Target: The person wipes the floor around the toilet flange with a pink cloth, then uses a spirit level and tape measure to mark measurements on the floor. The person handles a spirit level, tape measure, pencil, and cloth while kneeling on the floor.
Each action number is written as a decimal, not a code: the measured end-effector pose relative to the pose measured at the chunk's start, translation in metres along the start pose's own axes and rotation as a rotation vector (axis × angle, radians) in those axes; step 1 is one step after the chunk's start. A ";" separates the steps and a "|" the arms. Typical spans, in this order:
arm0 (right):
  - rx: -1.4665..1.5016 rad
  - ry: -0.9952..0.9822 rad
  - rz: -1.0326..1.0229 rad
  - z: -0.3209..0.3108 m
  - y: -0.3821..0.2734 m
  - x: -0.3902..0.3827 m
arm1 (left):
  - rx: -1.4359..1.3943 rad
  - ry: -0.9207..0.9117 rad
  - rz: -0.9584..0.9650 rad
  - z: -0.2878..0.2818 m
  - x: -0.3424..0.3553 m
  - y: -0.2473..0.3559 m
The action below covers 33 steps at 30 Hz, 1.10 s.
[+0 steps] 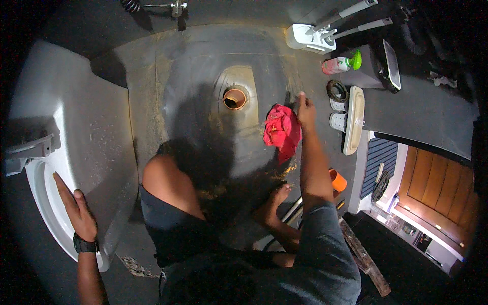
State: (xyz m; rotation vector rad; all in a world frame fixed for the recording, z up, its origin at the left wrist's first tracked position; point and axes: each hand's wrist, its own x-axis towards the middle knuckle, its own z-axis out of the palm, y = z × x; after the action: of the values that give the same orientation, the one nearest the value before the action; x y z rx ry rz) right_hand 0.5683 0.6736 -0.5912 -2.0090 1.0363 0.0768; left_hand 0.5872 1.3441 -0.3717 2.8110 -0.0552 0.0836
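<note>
My right hand is closed at the edge of a crumpled red cloth, which hangs down toward the dark floor. Just left of the cloth, an orange-brown pipe opening sits in a bare, dusty patch of the floor. Out on the left, my left hand wears a dark wristwatch. Its fingers lie stretched along the rim of a white basin, holding nothing. Part of the cloth's far side is hidden by my right hand and forearm.
Sandy dirt streaks the floor. To the right stand a white brush holder, a pump bottle, a tank lid and an orange cup. A wooden plank lies near the doorway. A valve juts from the far wall.
</note>
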 end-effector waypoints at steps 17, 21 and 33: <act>-0.702 0.064 -0.648 0.084 0.074 -0.017 | -0.024 -0.029 -0.028 -0.006 0.000 -0.002; -0.684 0.161 -0.596 0.104 0.086 -0.054 | -0.023 -0.024 -0.017 -0.006 0.001 -0.003; -0.536 0.167 -0.389 0.186 0.083 -0.216 | -0.157 -0.022 0.003 -0.005 0.001 0.004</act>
State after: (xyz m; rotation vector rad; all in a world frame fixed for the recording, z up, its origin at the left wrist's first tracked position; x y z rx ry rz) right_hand 0.4259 0.9201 -0.6771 -2.7137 0.7541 -0.0265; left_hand 0.5876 1.3420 -0.3652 2.6555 -0.0677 0.0470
